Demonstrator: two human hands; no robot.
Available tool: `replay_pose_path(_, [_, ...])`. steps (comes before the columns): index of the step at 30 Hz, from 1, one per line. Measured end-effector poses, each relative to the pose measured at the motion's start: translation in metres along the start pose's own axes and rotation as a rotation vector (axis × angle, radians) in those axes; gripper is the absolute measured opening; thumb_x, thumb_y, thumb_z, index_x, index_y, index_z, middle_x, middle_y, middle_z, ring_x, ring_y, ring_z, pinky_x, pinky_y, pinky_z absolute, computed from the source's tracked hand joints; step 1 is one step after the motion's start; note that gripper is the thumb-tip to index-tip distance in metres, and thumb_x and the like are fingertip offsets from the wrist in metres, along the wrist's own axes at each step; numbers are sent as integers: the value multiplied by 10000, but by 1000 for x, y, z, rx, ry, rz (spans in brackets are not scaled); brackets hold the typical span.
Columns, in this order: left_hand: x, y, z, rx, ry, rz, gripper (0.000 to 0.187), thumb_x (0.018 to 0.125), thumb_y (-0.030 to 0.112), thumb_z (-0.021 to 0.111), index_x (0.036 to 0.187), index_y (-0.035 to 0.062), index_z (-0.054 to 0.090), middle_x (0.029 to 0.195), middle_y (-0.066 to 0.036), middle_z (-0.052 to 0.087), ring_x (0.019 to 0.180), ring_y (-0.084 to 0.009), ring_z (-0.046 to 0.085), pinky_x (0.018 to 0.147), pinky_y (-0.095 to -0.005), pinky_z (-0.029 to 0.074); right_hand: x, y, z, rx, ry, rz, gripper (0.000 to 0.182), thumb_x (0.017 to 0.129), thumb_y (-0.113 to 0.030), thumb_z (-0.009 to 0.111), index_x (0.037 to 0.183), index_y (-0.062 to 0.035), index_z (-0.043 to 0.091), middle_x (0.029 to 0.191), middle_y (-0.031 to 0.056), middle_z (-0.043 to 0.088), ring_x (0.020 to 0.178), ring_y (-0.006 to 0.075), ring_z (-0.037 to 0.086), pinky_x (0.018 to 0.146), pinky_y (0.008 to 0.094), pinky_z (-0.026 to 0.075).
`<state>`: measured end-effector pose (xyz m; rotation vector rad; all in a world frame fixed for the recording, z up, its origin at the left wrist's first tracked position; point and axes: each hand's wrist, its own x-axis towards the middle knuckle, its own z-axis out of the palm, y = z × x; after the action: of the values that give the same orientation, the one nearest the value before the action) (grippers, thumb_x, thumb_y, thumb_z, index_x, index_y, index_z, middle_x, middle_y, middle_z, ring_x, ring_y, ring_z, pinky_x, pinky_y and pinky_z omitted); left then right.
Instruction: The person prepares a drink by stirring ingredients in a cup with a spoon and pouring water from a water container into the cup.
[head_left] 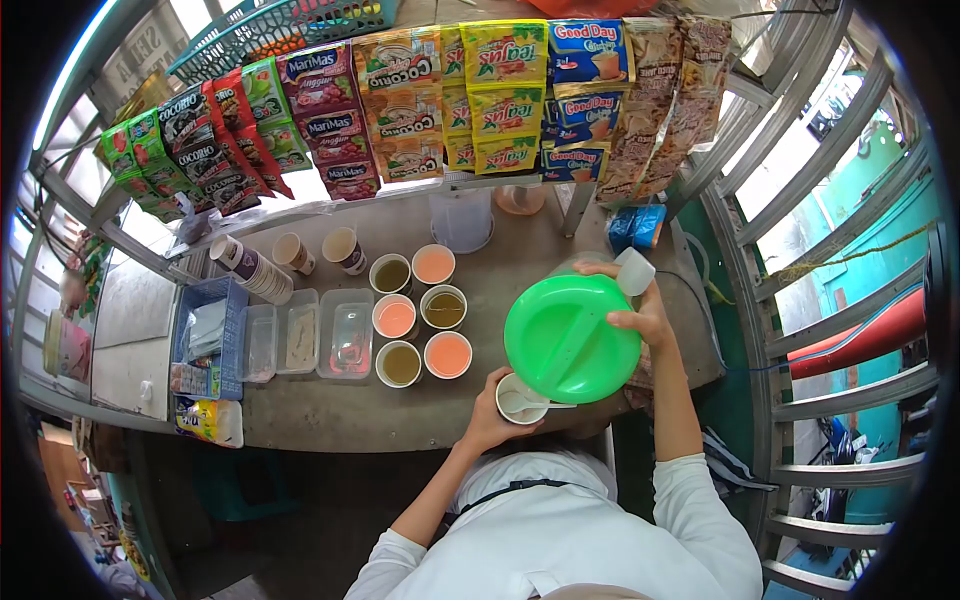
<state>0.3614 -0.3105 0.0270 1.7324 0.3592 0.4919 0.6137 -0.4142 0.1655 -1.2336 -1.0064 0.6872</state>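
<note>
My left hand (pixel 488 415) is closed around a paper cup (pixel 518 402) with something whitish inside, and a white spoon (pixel 548 405) reaches over its rim. Just right of that cup is a green-lidded container (pixel 560 335), its round lid facing up and its body hidden underneath. The fingers and thumb of my right hand (pixel 648 318) grip the container's right side, and a small translucent white piece (pixel 635 272) sticks out there. To the left stand three cups of pink drink (pixel 448 355) and three of olive-brown drink (pixel 399 364), close together.
Stacked paper cups (pixel 250 270), clear plastic boxes (pixel 345 335) and a blue basket (pixel 225 300) occupy the table's left side. A translucent tub (pixel 462 222) stands at the back. Drink sachets (pixel 505 95) hang above. Metal slats (pixel 830 290) border the right.
</note>
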Motion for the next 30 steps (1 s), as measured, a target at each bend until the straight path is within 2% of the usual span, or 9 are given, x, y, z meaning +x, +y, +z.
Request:
replay_pose_path(7, [-8, -7, -4, 22, -1, 8, 940, 553, 253, 930, 1301, 55, 396, 1125, -163, 643, 1056, -300, 646, 906, -391, 520, -2, 0, 11, -57, -19, -28, 632, 620, -199, 778, 1198, 13, 633, 1236, 159, 631, 1223, 285, 546, 1082, 410, 367])
replay_pose_path(10, [-8, -9, -4, 13, 21, 64, 940, 553, 254, 930, 1301, 55, 396, 1128, -164, 640, 1049, -303, 648, 898, -393, 523, -2, 3, 12, -148, -46, -42, 683, 598, -277, 770, 1187, 39, 627, 1253, 186, 609, 1217, 308, 544, 1074, 419, 366])
replay_pose_path(22, [-13, -17, -5, 88, 82, 77, 934, 558, 248, 930, 1298, 57, 394, 1107, -171, 644, 1035, -315, 654, 870, -396, 536, 0, 2, 23, -220, -82, -58, 675, 608, -299, 762, 1182, 31, 631, 1239, 190, 620, 1211, 317, 548, 1081, 436, 348])
replay_pose_path(25, [-17, -27, -5, 20, 56, -9, 997, 526, 238, 949, 1326, 30, 391, 1233, -115, 550, 1113, -242, 596, 945, -369, 499, 2, 1, 26, -278, -103, -124, 603, 637, -259, 774, 1169, -3, 655, 1206, 149, 650, 1182, 309, 574, 1047, 429, 395])
replay_pose_path(28, [-19, -31, -5, 30, 73, -5, 996, 526, 242, 949, 1321, 31, 388, 1215, -123, 570, 1107, -250, 604, 933, -373, 508, 3, 3, 27, -306, -118, -141, 600, 639, -262, 773, 1170, -9, 656, 1204, 147, 651, 1183, 314, 573, 1044, 430, 396])
replay_pose_path(30, [-19, -28, -5, 63, 103, 41, 945, 548, 247, 937, 1298, 52, 396, 1140, -156, 621, 1048, -289, 643, 881, -389, 532, 4, 2, 29, -305, -118, -132, 600, 640, -265, 774, 1172, -13, 657, 1202, 142, 653, 1184, 315, 572, 1044, 432, 395])
